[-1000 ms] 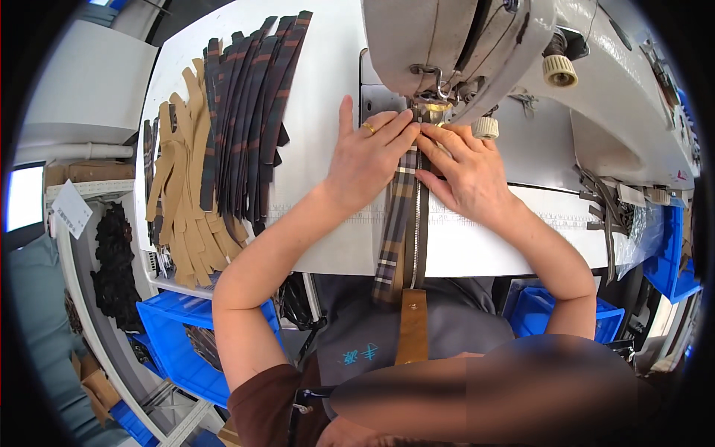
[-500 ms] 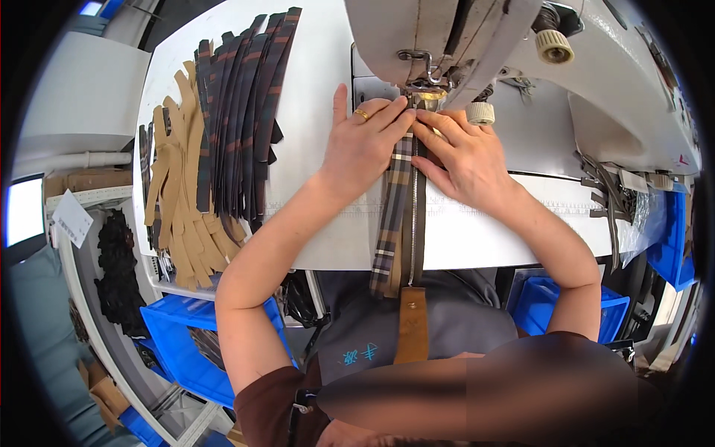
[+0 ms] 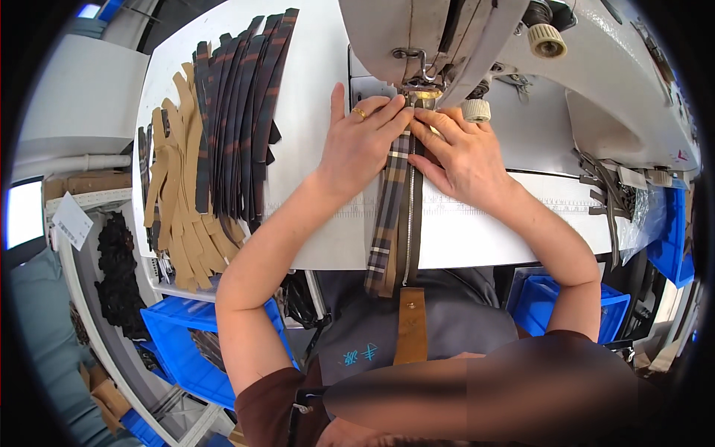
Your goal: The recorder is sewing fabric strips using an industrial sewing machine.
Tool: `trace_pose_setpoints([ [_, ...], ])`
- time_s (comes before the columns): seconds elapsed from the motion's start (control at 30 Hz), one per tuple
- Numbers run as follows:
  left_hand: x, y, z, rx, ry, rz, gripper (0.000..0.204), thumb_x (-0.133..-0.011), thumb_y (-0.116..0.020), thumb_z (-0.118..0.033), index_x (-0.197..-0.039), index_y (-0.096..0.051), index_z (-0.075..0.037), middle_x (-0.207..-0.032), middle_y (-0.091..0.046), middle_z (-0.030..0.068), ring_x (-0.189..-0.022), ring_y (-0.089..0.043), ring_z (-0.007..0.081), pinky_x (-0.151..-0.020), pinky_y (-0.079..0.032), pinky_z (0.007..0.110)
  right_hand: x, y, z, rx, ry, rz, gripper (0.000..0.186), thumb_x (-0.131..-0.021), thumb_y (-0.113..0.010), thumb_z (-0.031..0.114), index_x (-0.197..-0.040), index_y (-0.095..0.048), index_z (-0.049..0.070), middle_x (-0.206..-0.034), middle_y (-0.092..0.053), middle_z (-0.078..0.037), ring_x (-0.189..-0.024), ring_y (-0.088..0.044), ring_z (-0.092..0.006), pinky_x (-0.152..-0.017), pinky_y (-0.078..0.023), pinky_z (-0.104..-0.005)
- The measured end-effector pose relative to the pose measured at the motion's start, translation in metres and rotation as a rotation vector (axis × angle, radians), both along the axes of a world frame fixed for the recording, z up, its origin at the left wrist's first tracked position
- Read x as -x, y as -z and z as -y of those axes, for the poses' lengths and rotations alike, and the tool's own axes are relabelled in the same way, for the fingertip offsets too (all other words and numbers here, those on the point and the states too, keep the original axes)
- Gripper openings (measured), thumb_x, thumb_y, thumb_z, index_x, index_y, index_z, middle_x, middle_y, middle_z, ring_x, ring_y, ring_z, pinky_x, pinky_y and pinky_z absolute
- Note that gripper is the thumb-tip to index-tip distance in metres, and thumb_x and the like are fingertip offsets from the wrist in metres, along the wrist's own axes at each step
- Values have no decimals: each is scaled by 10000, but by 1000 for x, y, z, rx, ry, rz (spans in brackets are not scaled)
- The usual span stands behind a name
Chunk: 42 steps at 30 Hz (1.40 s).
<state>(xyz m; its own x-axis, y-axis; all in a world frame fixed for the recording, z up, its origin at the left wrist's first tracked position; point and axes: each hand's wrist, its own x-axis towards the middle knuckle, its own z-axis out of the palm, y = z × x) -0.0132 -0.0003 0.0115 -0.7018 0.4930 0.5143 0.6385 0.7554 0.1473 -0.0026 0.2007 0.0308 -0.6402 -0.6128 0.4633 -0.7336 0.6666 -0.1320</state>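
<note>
My left hand (image 3: 363,141), a ring on one finger, has its fingertips closed on the upper part of a plaid fabric strip (image 3: 386,223). Beside that strip, a dark zipper (image 3: 411,223) with metal teeth runs straight down toward me. Thumb and fingers of my right hand (image 3: 465,153) are on the zipper's upper right edge. Both hands meet just in front of the sewing machine's presser foot (image 3: 426,95). Tan backing shows between plaid and zipper. Their lower ends hang over the table's front edge. The fingertips partly cover the fabric's top.
Dark plaid strips (image 3: 242,112) and tan strips (image 3: 179,186) lie in piles on the left of the white table (image 3: 320,242). The sewing machine (image 3: 625,82) arches over the right side. More zippers (image 3: 611,201) lie far right. Blue bins (image 3: 179,335) stand below.
Both hands keep their place at the presser foot. The lower ends of the plaid strip and zipper lie slightly farther left, and the view has shifted a little.
</note>
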Motion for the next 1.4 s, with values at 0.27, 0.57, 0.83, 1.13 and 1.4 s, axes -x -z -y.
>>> trace_pose_setpoints([
  [0.27,1,5,1,13,-2,-46,382,-744,-628,-53,-1119,-664,-116,-1166,-648,2,-1095,-559,187,-1056,-185,683,2,0,-1,-15,-11,18,418,-785,-713,299,-1102,-665,31,-1126,-635,-69,-905,-569,-235,-800,-433,-352],
  [0.57,-1,4,-1,45,-51,-58,343,-799,-598,-53,-1108,-694,-164,-1125,-677,-36,-1085,-561,153,-1050,-174,627,2,0,-3,-13,-33,43,430,-796,-707,263,-1147,-638,24,-1172,-608,-66,-992,-586,-251,-693,-482,-351],
  [0.83,4,7,1,38,-20,-97,407,-727,-648,-79,-1131,-657,-127,-1162,-620,-6,-1166,-505,211,-1025,-167,716,6,2,-1,21,-11,55,420,-798,-707,284,-1124,-648,25,-1129,-644,-81,-946,-591,-264,-818,-434,-368],
  [1.13,-10,3,-3,49,-1,-68,375,-781,-627,-102,-1156,-634,-101,-1203,-585,33,-1193,-479,230,-983,-194,735,12,13,-6,81,25,56,423,-806,-694,223,-1164,-619,12,-1038,-666,-107,-922,-588,-284,-823,-441,-389],
  [1.4,-20,3,-8,90,-35,6,389,-803,-612,-126,-1189,-622,-78,-1283,-572,80,-1189,-490,233,-986,-227,731,14,7,-10,15,2,47,420,-821,-664,226,-1181,-612,14,-1021,-672,-104,-911,-585,-291,-819,-442,-390],
])
